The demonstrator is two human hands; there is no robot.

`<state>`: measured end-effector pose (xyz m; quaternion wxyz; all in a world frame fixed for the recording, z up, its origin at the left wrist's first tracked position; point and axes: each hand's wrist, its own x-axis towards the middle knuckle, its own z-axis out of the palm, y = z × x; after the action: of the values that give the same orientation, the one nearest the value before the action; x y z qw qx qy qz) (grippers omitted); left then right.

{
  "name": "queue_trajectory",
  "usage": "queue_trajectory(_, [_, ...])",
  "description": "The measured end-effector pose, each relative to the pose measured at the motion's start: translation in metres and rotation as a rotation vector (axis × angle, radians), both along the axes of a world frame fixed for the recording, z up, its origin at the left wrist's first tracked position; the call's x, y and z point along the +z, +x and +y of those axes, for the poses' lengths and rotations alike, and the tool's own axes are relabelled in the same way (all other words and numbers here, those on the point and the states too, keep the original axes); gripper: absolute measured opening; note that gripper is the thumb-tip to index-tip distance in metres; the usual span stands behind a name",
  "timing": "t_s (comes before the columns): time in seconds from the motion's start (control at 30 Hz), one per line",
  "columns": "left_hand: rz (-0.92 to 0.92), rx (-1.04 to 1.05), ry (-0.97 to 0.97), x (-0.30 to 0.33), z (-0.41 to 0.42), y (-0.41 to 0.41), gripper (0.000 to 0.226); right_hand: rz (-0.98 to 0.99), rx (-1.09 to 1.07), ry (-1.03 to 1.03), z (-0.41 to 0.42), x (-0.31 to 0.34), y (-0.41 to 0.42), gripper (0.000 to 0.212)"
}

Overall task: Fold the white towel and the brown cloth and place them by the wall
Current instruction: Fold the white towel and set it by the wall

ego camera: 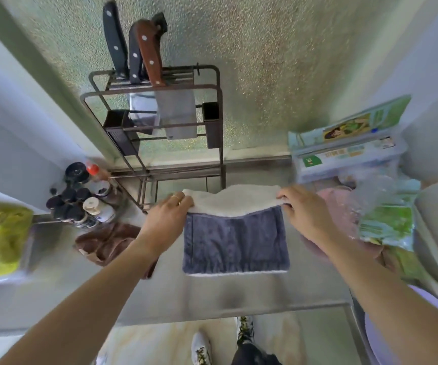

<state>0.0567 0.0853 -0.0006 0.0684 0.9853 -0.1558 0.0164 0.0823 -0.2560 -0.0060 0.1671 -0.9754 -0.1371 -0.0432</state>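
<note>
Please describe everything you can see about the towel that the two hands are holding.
The towel is soft and fluffy, white on one face and blue-grey on the other, with a white bottom edge. It hangs flat above the steel counter, its top folded over so the white side shows. The left hand pinches the upper left corner, and the right hand pinches the upper right corner. It looks slightly wrinkled near the bottom.

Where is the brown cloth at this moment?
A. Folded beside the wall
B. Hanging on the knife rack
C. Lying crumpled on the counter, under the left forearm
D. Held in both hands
C: the brown cloth lies crumpled on the counter, while the left hand and right hand hold the white towel.
</note>
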Motion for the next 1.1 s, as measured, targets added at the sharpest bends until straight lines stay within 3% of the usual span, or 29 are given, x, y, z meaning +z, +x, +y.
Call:
queue_trajectory(0.17, [0.105, -0.037, 0.030, -0.067, 0.003, -0.043, 0.044, 0.114, 0.046, -0.045, 0.002, -0.071, -0.048, 0.027])
queue_trajectory(0.43, [0.280, -0.001, 0.079, -0.141, -0.001, -0.091, 0.044, 0.253, 0.025, -0.077, -0.006, -0.148, -0.106, 0.034])
queue_trajectory(0.63, [0.347, 0.113, -0.069, -0.149, -0.007, -0.101, 0.034, 0.232, -0.074, -0.027, -0.010, -0.155, -0.118, 0.023])
queue_trajectory(0.73, [0.294, 0.322, -0.299, -0.150, -0.011, -0.104, 0.012, 0.282, -0.255, 0.137, -0.008, -0.157, -0.127, 0.015])
queue_trajectory(0.83, [0.322, 0.526, -0.421, -0.152, -0.013, -0.100, 0.013, 0.341, -0.428, 0.319, -0.004, -0.163, -0.127, 0.007])
queue_trajectory(1.1, [0.477, 0.335, -0.318, -0.138, -0.008, -0.120, 0.028, 0.379, -0.433, 0.293, -0.018, -0.145, -0.147, 0.025])
